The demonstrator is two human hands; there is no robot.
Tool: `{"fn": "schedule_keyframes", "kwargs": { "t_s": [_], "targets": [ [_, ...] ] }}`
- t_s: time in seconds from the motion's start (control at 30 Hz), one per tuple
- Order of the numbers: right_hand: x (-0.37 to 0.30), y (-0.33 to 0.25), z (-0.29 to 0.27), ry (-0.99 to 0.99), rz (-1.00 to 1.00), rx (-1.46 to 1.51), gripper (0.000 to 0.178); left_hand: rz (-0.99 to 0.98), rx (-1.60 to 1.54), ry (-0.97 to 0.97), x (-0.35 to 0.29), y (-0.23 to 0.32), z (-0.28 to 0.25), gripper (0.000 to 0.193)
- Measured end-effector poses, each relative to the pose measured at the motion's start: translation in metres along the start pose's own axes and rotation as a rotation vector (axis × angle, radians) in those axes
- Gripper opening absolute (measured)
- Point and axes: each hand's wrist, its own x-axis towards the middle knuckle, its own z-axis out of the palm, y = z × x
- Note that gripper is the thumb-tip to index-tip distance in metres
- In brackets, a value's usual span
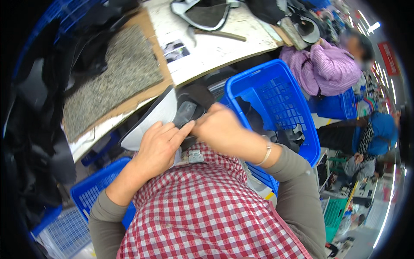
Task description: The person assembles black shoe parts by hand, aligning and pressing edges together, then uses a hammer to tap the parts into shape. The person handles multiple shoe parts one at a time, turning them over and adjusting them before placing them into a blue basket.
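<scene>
In front of my apron I have a shoe upper piece (pixel 186 111), black and dark grey, with a broad white flap (pixel 151 118) spread out to its left. My left hand (pixel 157 144) grips its near edge, fingers laid over the dark part and the index finger reaching toward the right hand. Curled into a fist, my right hand (pixel 220 127) meets the piece at its right side, close to the left fingertips. Motion blurs it, and whatever its fingers pinch is hidden.
A blue basket (pixel 276 67) with dark pieces inside stands right of my hands. Ahead is a white worktable (pixel 207 54) with a grey felt pad (pixel 116 82) and more uppers (pixel 207 15). Another blue basket (pixel 99 181) sits lower left. A person in a pink shirt (pixel 323 67) works at the right.
</scene>
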Motion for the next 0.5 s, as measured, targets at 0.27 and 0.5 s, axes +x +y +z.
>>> {"fn": "schedule_keyframes", "kwargs": {
  "t_s": [0.27, 0.5],
  "targets": [
    [0.011, -0.027, 0.064, 0.471, -0.051, 0.15, 0.007, -0.16, -0.108, -0.05, -0.008, 0.005, -0.017, 0.078],
    [0.034, -0.012, 0.035, 0.317, -0.039, 0.159, 0.008, -0.362, 0.041, 0.046, 0.04, -0.023, -0.071, 0.046]
  ]
}}
